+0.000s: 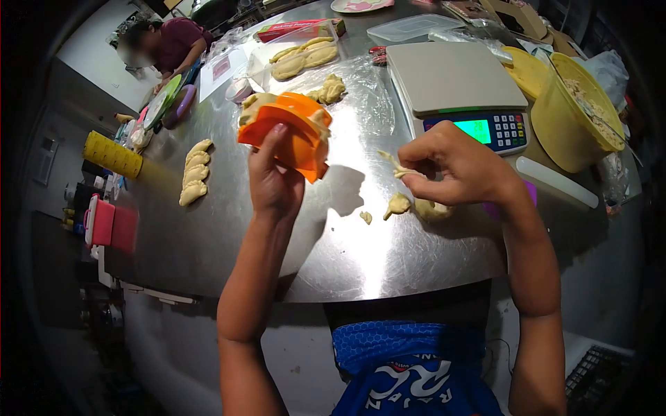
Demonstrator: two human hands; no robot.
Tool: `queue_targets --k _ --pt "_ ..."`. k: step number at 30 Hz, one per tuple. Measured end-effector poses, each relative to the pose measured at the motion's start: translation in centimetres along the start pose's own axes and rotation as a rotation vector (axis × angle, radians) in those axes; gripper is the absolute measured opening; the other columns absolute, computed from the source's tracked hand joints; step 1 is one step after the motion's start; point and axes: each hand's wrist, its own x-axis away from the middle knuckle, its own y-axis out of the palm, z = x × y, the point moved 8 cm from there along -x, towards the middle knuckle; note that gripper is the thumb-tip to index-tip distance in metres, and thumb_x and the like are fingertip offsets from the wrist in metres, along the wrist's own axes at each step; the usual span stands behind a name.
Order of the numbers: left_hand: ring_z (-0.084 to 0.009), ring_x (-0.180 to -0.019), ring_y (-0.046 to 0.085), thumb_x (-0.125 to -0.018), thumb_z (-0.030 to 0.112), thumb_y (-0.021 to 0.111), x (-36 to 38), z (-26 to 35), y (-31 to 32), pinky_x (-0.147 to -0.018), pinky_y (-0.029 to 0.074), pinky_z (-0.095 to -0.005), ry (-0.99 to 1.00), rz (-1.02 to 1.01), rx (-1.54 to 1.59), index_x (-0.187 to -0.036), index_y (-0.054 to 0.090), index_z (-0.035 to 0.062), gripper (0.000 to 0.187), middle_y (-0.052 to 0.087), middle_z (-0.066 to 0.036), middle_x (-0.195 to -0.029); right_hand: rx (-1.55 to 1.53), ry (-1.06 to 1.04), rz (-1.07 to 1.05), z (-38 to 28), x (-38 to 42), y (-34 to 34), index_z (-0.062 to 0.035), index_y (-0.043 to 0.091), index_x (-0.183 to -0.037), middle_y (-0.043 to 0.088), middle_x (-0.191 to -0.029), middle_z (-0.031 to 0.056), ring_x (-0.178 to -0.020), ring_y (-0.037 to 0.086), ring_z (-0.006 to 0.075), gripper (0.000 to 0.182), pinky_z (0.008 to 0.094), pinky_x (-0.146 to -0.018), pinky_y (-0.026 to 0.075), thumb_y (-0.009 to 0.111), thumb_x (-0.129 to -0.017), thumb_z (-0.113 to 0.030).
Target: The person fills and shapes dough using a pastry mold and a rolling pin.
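Note:
My left hand point(274, 184) is closed around an orange plastic dumpling mold point(295, 135), lifted above the steel table, with pale dough showing at its edges. To the right, my right hand point(454, 166) pinches a thin dough strip point(388, 161) between thumb and fingers. Below that hand lie a small dough scrap point(397, 205) and a tinier dough crumb point(365, 218). A larger dough piece point(431, 210) is partly hidden under the right hand. Several folded, filled dough pastries point(195, 173) sit in a row left of my left hand.
A digital scale point(454, 76) stands behind my right hand, beside a yellow bucket point(565, 125) of filling. A white rod point(556, 182) lies at right. Farther back are a plastic container point(305, 59) of dough and a dough lump point(329, 90). Another person point(184, 45) is at far left.

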Motion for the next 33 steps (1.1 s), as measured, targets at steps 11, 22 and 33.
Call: queue_targets --k 11,22,33 --pt "-0.0254 -0.113 0.059 -0.092 0.027 0.057 1.4 -0.9 2.1 -0.095 0.049 -0.0427 -0.089 -0.086 0.100 -0.129 0.047 0.0045 0.045 0.059 -0.012 -0.122 -0.066 -0.064 0.106 -0.9 -0.4 0.7 0.0009 0.046 -0.062 0.042 -0.056 0.0039 -0.049 0.038 0.0125 0.036 0.0292 -0.047 0.030 0.069 -0.085 -0.016" --pt "-0.0251 -0.106 0.063 -0.092 0.031 0.057 2.6 -1.6 4.1 -0.087 0.055 -0.0401 -0.168 -0.206 0.027 -0.129 0.047 0.0033 0.047 0.061 -0.013 -0.117 -0.142 -0.143 0.404 -1.1 -0.9 0.8 -0.0077 0.057 -0.122 0.067 -0.089 0.0112 -0.065 0.061 0.0196 0.041 0.0305 -0.062 0.050 0.070 -0.083 -0.013" --pt "-0.0251 -0.102 0.064 -0.091 0.027 0.058 3.4 -2.6 4.9 -0.091 0.054 -0.0420 -0.258 -0.272 0.151 -0.125 0.049 0.0019 0.043 0.062 -0.013 -0.113 0.191 -0.478 0.589 -3.9 0.2 0.6 -0.0053 0.070 -0.100 0.053 -0.070 0.0048 -0.059 0.053 0.0140 0.026 0.0282 -0.051 0.041 0.077 -0.075 -0.006"
